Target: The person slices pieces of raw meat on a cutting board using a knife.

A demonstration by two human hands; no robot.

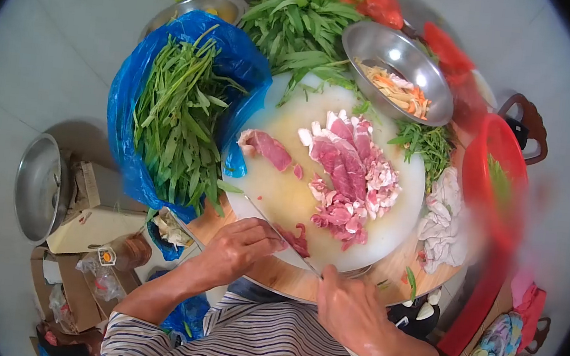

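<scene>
Round bench of light-brown wood (281, 276) is carrying a thick white round cutting board (398, 214). Here the right hand (352, 311) is gripping a thin metal knife (265, 218), closed around its handle. The left hand (249, 242) is curling its fingers beside the blade, near a small dark-red meat strip (298, 240); whether it is holding this, I cannot tell. Sliced pink-and-white raw meat (344, 162) is lying beyond, heaped on the board.

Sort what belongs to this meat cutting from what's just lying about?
For the cutting:
long metal knife
pink and white raw meat
round white cutting board

Probably just lying about:
blue plastic bag of green leaves
round red plastic basin
brown cardboard box
</scene>
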